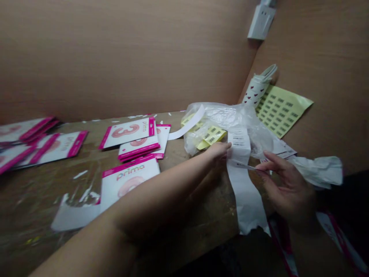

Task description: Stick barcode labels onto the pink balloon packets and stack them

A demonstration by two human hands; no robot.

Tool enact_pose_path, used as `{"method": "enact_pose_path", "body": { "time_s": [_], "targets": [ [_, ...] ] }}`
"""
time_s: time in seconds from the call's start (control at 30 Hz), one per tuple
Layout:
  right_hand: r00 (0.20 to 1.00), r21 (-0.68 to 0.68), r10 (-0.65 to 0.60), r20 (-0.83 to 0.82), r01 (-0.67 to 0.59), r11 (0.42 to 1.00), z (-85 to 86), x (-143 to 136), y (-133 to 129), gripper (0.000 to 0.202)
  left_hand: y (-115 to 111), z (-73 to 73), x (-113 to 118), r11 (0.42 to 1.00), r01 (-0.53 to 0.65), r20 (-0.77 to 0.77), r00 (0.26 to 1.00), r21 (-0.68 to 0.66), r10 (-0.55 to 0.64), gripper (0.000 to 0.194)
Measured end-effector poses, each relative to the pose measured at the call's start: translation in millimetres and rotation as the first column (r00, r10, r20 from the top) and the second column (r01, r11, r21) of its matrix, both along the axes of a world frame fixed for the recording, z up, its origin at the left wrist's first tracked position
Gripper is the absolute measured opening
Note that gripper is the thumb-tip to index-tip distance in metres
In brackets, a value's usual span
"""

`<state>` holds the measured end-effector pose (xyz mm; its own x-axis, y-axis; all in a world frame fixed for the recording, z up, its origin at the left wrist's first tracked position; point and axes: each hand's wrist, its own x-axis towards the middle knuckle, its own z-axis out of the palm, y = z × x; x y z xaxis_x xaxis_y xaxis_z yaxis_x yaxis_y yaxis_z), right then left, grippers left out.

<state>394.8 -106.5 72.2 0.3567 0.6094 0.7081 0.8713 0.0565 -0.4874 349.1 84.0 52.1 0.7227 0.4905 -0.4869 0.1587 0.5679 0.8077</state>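
Observation:
A long white label strip hangs down over the table's near edge, with printed barcodes on its upper part. My left hand pinches the left edge of this strip. To the right of it, my right hand holds a small white label between thumb and index finger, in front of the strip. Behind both hands lies a crumpled clear plastic bag with yellow sticker sheets in or under it. A white and pink "prima" packet is partly hidden by my left forearm.
More packets are stacked at the middle of the table and others at the left. A yellow barcode sheet and a rolled heart-pattern bag lean at the right wall. A crumpled white wrapper lies right.

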Motion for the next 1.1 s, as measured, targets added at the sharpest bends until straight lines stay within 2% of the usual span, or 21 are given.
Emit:
{"method": "enact_pose_path", "body": {
  "time_s": [0.07, 0.13, 0.17, 0.2, 0.23, 0.3, 0.33, 0.37, 0.4, 0.47, 0.5, 0.57, 0.6, 0.63, 0.67, 0.73, 0.8, 0.87, 0.93, 1.0, 1.1],
  "targets": [
    [0.998, 0.029, 0.047, -0.047, -0.046, 0.999, 8.5, -9.8, 5.0, 0.027, 2.4, 17.6, -34.2, 0.992, 0.008, -0.010, 1.000, 0.129, -0.007, 0.004],
    [0.966, 0.157, 0.182, -0.183, -0.154, 0.975, 11.3, -19.2, 17.5, 0.017, 6.3, 44.9, -83.4, 0.959, 0.009, -0.008, 1.000, 0.284, -0.007, 0.007],
    [0.926, 0.218, 0.264, -0.270, -0.209, 0.953, 9.7, -24.4, 26.1, 0.019, 7.9, 60.9, -112.6, 0.933, -0.005, 0.001, 1.000, 0.360, 0.005, 0.008],
    [0.873, 0.249, 0.342, -0.347, -0.266, 0.931, 6.1, -30.2, 35.9, 0.025, 8.6, 76.8, -144.0, 0.821, -0.023, 0.020, 1.000, 0.571, 0.014, 0.007],
    [0.819, 0.244, 0.406, -0.404, -0.332, 0.911, 0.9, -36.6, 46.6, 0.033, 8.3, 91.4, -176.5, 0.678, -0.073, 0.024, 0.996, 0.732, 0.081, 0.007],
    [0.751, 0.121, 0.465, -0.468, -0.467, 0.876, -13.1, -50.8, 69.4, 0.055, 4.1, 110.9, -240.9, 0.383, -0.167, 0.053, 0.955, 0.909, 0.292, 0.011],
    [0.749, 0.024, 0.470, -0.466, -0.521, 0.853, -20.7, -58.0, 80.8, 0.066, 0.3, 113.7, -271.0, 0.273, -0.175, 0.047, 0.906, 0.946, 0.420, 0.014],
    [0.765, -0.079, 0.477, -0.433, -0.559, 0.825, -28.1, -64.8, 91.8, 0.077, -4.3, 111.0, -298.7, 0.190, -0.182, 0.047, 0.831, 0.965, 0.554, 0.017],
    [0.790, -0.181, 0.489, -0.371, -0.578, 0.796, -34.9, -70.7, 102.1, 0.084, -9.5, 102.9, -323.5, 0.155, -0.186, 0.040, 0.755, 0.970, 0.655, 0.023],
    [0.816, -0.359, 0.543, -0.199, -0.576, 0.734, -45.5, -79.4, 119.5, 0.089, -20.9, 73.7, -362.5, 0.195, -0.186, -0.034, 0.635, 0.963, 0.772, 0.042],
    [0.803, -0.428, 0.584, -0.118, -0.572, 0.700, -49.1, -82.1, 126.5, 0.088, -26.6, 55.2, -375.9, 0.256, -0.177, -0.099, 0.607, 0.950, 0.789, 0.054],
    [0.754, -0.546, 0.656, -0.028, -0.561, 0.622, -52.6, -85.0, 137.0, 0.086, -37.0, 18.1, -389.5, 0.433, -0.117, -0.267, 0.636, 0.894, 0.724, 0.076],
    [0.739, -0.597, 0.674, -0.013, -0.546, 0.588, -52.5, -85.7, 140.8, 0.086, -41.2, 2.3, -390.0, 0.497, -0.075, -0.325, 0.671, 0.865, 0.667, 0.083],
    [0.736, -0.642, 0.677, -0.008, -0.523, 0.561, -51.3, -86.1, 144.0, 0.086, -44.4, -10.4, -387.1, 0.537, -0.042, -0.356, 0.705, 0.842, 0.614, 0.088],
    [0.744, -0.679, 0.669, -0.008, -0.495, 0.542, -49.1, -86.4, 146.7, 0.088, -46.2, -19.6, -381.9, 0.550, -0.029, -0.362, 0.724, 0.835, 0.588, 0.088],
    [0.783, -0.739, 0.621, -0.028, -0.435, 0.514, -42.9, -86.5, 151.1, 0.093, -45.5, -28.8, -369.6, 0.531, -0.065, -0.333, 0.713, 0.845, 0.617, 0.080],
    [0.843, -0.779, 0.532, -0.087, -0.390, 0.491, -36.1, -85.2, 154.1, 0.096, -40.4, -29.8, -361.3, 0.483, -0.137, -0.291, 0.646, 0.865, 0.706, 0.063],
    [0.895, -0.776, 0.412, -0.174, -0.381, 0.502, -29.9, -82.7, 154.8, 0.096, -34.5, -27.8, -359.9, 0.437, -0.161, -0.268, 0.591, 0.885, 0.761, 0.041],
    [0.918, -0.730, 0.306, -0.251, -0.387, 0.563, -24.2, -81.6, 152.7, 0.095, -31.3, -24.9, -361.6, 0.401, -0.099, -0.283, 0.558, 0.911, 0.780, 0.022],
    [0.927, -0.661, 0.244, -0.284, -0.374, 0.650, -17.9, -86.3, 148.7, 0.094, -31.7, -21.1, -360.6, 0.344, 0.001, -0.290, 0.540, 0.939, 0.790, 0.017],
    [0.949, -0.535, 0.202, -0.243, -0.305, 0.788, -7.2, -110.6, 144.8, 0.092, -35.9, -14.7, -346.3, 0.213, 0.117, -0.241, 0.589, 0.970, 0.772, 0.016]
  ]
}}
